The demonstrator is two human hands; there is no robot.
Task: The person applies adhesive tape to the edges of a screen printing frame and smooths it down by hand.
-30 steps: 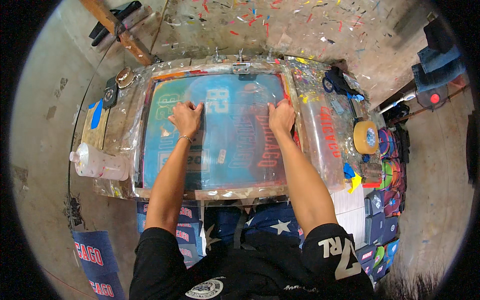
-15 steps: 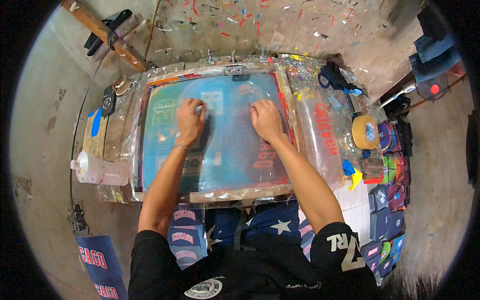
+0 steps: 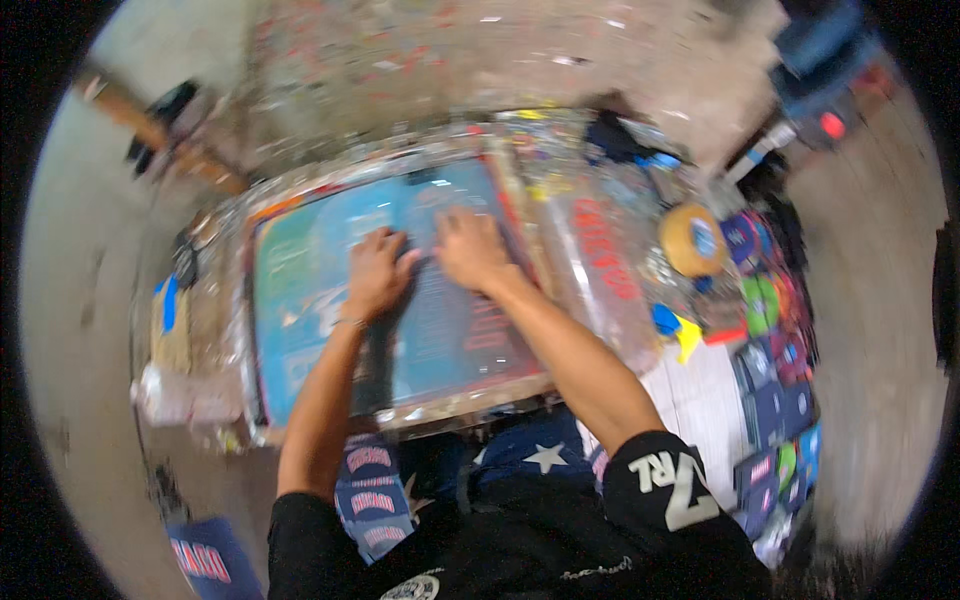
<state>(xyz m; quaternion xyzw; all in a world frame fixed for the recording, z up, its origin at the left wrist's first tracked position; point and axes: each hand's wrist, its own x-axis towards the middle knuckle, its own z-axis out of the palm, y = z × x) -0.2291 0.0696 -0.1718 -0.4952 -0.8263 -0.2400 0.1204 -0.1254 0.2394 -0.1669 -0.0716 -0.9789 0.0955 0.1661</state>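
A blue screen-printing screen (image 3: 440, 340) with faint lettering lies on the worktable, its wooden frame (image 3: 460, 398) edged with tape and paint smears. My left hand (image 3: 378, 272) is over the middle of the mesh, thumb apart from the fingers, with nothing visible in it. Just right of it, my right hand (image 3: 470, 248) has its fingers stretched out towards the far side of the screen. Both look to be on or close above the mesh; motion blur hides whether they touch.
A plastic bottle (image 3: 185, 394) stands at the table's left edge. To the right are a clear sheet with red print (image 3: 600, 250), a tape roll (image 3: 692, 240) and a yellow scrap (image 3: 688, 338). Printed blue fabric pieces (image 3: 372, 500) hang below the near edge. Folded garments (image 3: 775, 410) are stacked at right.
The whole view has turned and blurred. My hands have come closer together over the screen, and their fingers are more stretched out than before.
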